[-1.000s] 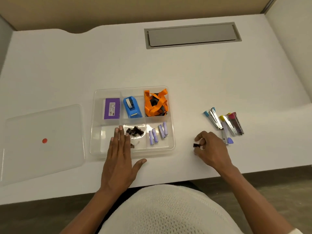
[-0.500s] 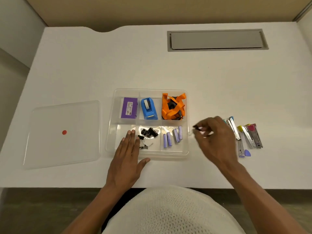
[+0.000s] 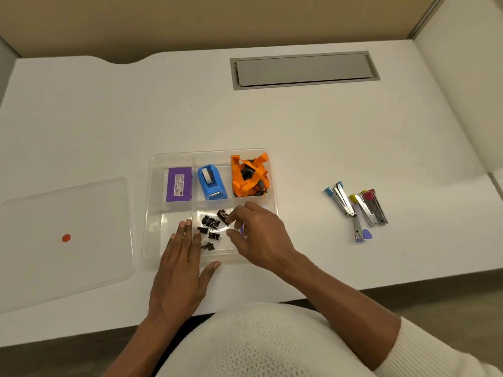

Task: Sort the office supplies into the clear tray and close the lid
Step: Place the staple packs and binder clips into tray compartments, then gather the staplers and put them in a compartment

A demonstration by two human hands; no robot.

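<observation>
1. The clear tray (image 3: 155, 208) sits near the front edge of the white surface (image 3: 272, 126), its long sides parallel to that edge, with three compartments in the back row and three in the front row.
2. Back row, from left to right: a purple box (image 3: 178, 184), a blue tape dispenser (image 3: 211, 183) whose long axis runs front to back with the cutter end toward the front edge, and a bundle of orange straps (image 3: 249, 175).
3. The right hand (image 3: 258, 235) is over the front right compartment, thumb and forefinger pinched on a black binder clip (image 3: 223, 215) held tilted above the middle front compartment; the other fingers are curled loosely.
4. More black binder clips (image 3: 210, 229) lie scattered in that middle front compartment, pointing in various directions.
5. The left hand (image 3: 179, 270) lies flat and open, holding nothing, fingers extended over the tray's front wall and pointing toward the back edge, thumb spread to the right.
6. The lid (image 3: 68, 240), clear with a red dot, lies flat on the surface left of the tray, just beside it.
7. A cluster of small staplers (image 3: 359, 208) lies well apart toward the right edge, their long axes running roughly front to back, slanted.
</observation>
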